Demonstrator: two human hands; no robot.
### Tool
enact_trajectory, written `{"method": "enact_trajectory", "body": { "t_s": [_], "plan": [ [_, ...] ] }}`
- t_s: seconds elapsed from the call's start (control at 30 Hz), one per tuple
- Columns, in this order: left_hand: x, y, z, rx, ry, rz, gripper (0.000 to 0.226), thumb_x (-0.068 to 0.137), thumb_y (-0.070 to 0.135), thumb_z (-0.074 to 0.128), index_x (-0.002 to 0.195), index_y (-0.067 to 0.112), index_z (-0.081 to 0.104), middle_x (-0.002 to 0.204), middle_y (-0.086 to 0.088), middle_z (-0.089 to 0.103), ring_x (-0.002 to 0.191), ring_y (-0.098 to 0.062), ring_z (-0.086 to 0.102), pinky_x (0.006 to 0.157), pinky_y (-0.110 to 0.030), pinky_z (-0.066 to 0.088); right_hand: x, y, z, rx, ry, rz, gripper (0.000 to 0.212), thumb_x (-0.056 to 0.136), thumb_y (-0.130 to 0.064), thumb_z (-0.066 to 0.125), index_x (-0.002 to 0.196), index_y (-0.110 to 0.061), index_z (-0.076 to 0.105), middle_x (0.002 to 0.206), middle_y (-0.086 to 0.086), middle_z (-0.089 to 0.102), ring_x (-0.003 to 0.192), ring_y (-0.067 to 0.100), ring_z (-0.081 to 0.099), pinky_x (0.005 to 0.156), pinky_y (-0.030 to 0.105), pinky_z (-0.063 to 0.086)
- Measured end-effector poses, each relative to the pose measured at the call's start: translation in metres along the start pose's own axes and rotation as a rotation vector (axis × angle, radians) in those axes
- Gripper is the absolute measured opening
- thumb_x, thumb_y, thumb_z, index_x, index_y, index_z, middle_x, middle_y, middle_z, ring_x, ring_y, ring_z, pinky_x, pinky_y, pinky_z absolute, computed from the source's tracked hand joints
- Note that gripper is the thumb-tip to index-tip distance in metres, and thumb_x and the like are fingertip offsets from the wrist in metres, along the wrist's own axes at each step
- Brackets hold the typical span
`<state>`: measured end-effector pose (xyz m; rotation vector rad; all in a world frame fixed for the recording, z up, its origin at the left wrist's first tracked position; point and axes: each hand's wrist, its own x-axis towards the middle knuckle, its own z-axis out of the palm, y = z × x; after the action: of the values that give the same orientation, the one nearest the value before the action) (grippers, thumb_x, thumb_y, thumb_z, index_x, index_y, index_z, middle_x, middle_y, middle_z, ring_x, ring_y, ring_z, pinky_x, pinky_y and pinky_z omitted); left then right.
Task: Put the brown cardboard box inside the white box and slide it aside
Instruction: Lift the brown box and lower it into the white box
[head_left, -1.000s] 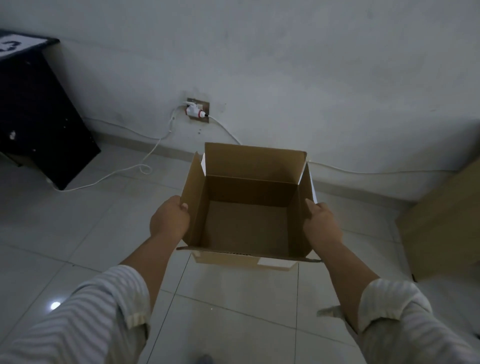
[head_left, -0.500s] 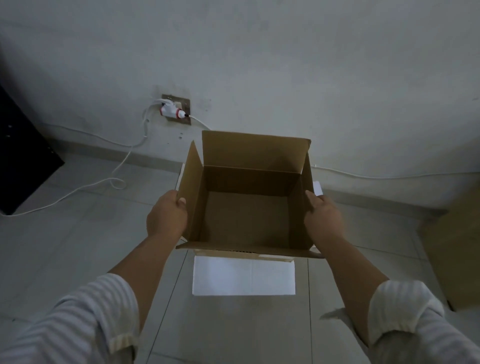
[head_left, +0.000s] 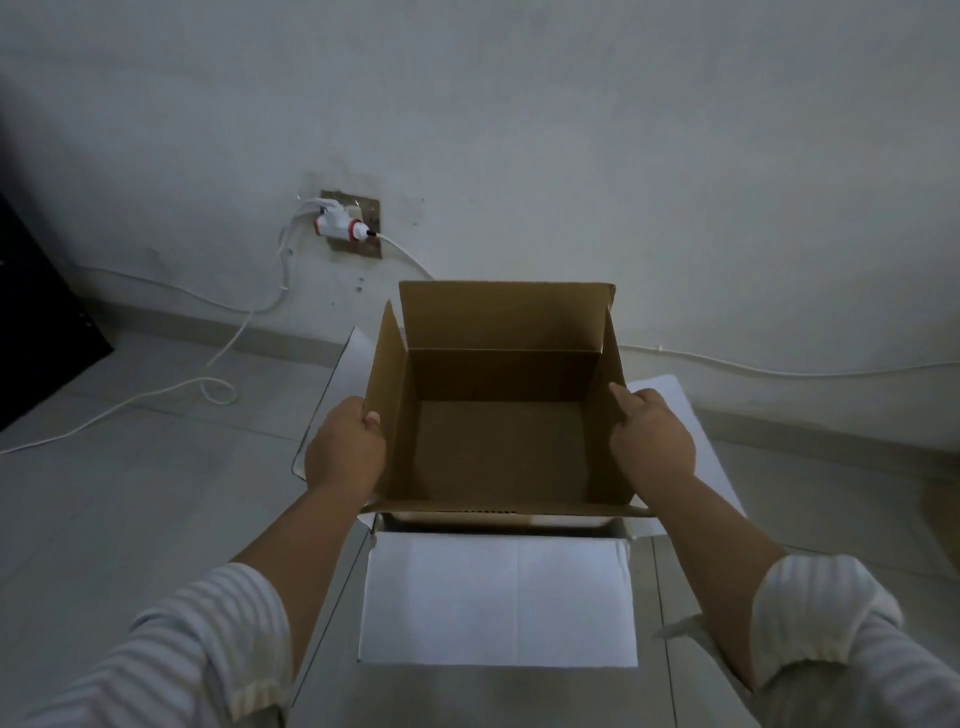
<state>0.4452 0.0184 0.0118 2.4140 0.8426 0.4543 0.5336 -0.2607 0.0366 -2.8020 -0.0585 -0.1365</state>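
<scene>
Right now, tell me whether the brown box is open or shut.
Open: the brown cardboard box has its flaps up, and its bare bottom shows.

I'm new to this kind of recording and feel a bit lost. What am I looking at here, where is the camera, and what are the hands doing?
There is no machine here. A person wears a camera on the head, looking forward and down at their own arms in striped sleeves. The left hand and right hand grip opposite sides of an open, empty brown cardboard box. Beneath it on the tiled floor sits a white box with its flaps spread open. The brown one seems to be over or partly in it. On the wall behind, a plug sits in a socket, with white cables trailing.
</scene>
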Motion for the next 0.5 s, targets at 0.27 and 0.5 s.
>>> {"method": "enact_trajectory", "body": {
  "t_s": [0.27, 0.5],
  "plan": [
    [-0.008, -0.051, 0.082, -0.018, -0.014, -0.049, 0.023, 0.1, 0.024, 0.038, 0.095, 0.01, 0.055, 0.086, -0.009, 0.058, 0.076, -0.023, 0.053, 0.067, -0.034, 0.042, -0.002, 0.032, 0.093, 0.047, 0.008, -0.027, 0.05, 0.091, -0.007, 0.046, 0.138, -0.022, 0.038, 0.131, 0.008, 0.052, 0.106, 0.029, 0.059, 0.088, 0.038, 0.052],
    [0.004, -0.064, 0.125, 0.001, -0.071, -0.046, 0.022, 0.1, 0.015, 0.036, 0.105, 0.007, 0.056, 0.1, -0.015, 0.062, 0.086, -0.031, 0.061, 0.072, -0.037, 0.046, 0.011, 0.047, 0.14, 0.077, -0.034, -0.014, 0.048, 0.092, -0.007, 0.045, 0.138, -0.019, 0.038, 0.134, 0.012, 0.051, 0.113, 0.032, 0.057, 0.097, 0.043, 0.05]
  ]
}}
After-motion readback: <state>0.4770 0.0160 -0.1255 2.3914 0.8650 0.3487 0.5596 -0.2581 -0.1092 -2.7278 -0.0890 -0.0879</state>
